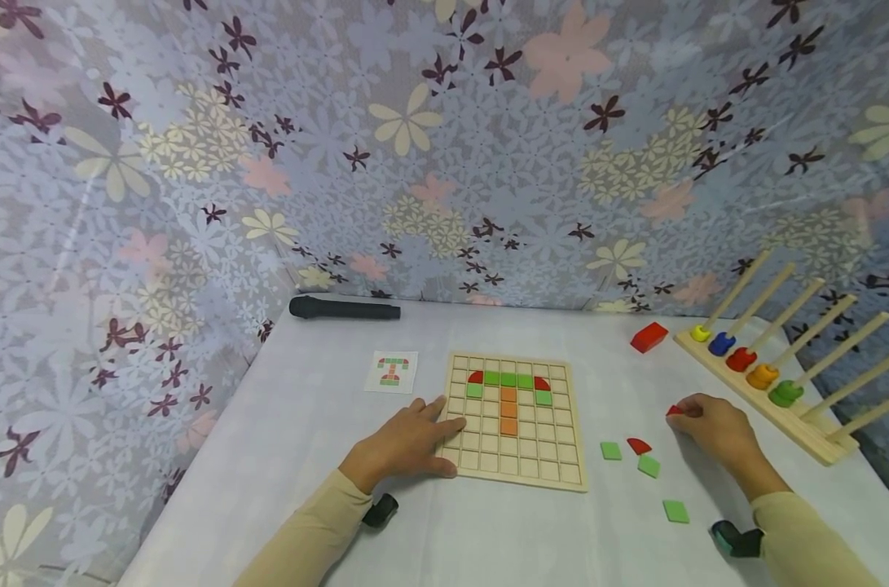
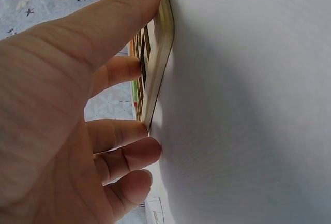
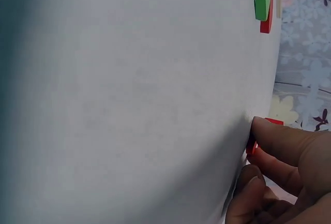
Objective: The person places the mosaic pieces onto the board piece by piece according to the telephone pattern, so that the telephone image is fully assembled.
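A wooden grid board (image 1: pixel 481 456) lies in the middle of the table, filled partly with colored tiles. Red rounded pieces (image 1: pixel 476 377) and green squares (image 1: pixel 508 379) run along its upper rows, and orange squares (image 1: pixel 508 409) form a column below. My left hand (image 1: pixel 407 440) rests at the board's left edge, fingers spread, its thumb on the rim in the left wrist view. To the right of the board, my right hand (image 1: pixel 717 432) pinches a small red piece (image 3: pixel 251 145) between thumb and finger, close over the white cloth.
Several green squares (image 1: pixel 611 451) and a red rounded piece (image 1: pixel 639 446) lie between board and right hand. Further right stands a pegged wooden rack (image 1: pixel 825 447) with colored rings. A red block (image 1: pixel 649 337), a pattern card (image 1: pixel 371 380) and a black microphone (image 1: pixel 349 310) lie farther back.
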A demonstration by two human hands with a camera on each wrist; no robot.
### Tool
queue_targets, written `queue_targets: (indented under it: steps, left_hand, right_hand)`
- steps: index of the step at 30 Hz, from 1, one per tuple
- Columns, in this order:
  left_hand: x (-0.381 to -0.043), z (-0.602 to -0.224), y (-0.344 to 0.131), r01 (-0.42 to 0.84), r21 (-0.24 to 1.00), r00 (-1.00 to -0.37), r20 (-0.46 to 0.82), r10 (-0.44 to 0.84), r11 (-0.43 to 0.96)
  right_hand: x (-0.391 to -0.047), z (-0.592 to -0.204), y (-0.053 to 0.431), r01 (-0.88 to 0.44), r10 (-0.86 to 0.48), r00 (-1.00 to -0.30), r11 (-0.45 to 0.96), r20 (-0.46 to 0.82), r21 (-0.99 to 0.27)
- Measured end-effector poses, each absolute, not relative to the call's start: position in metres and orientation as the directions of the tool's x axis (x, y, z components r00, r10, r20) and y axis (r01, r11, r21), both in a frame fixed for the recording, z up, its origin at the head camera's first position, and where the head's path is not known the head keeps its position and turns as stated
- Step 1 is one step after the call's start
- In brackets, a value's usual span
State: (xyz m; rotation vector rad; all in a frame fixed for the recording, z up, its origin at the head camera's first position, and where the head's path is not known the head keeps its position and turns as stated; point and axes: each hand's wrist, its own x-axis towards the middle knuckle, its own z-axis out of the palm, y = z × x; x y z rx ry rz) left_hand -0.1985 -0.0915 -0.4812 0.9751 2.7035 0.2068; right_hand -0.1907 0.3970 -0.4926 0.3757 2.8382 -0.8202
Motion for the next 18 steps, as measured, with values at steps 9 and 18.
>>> queue_targets:
  steps: [9,18]
  left_hand:
    - [-0.2,-0.483,-0.091,0.6,0.215,-0.747,-0.194,0.636,0.77]
    - [-0.199,-0.482,-0.091,0.6,0.208,-0.747,-0.199,0.634,0.773]
  right_hand:
    - [-0.191,-0.488,0.396,0.278,0.207,-0.959,0.825,-0.195,-0.493]
    - [-0.186,-0.487,0.408,0.344,0.264,-0.937,0.572,-0.23,-0.744]
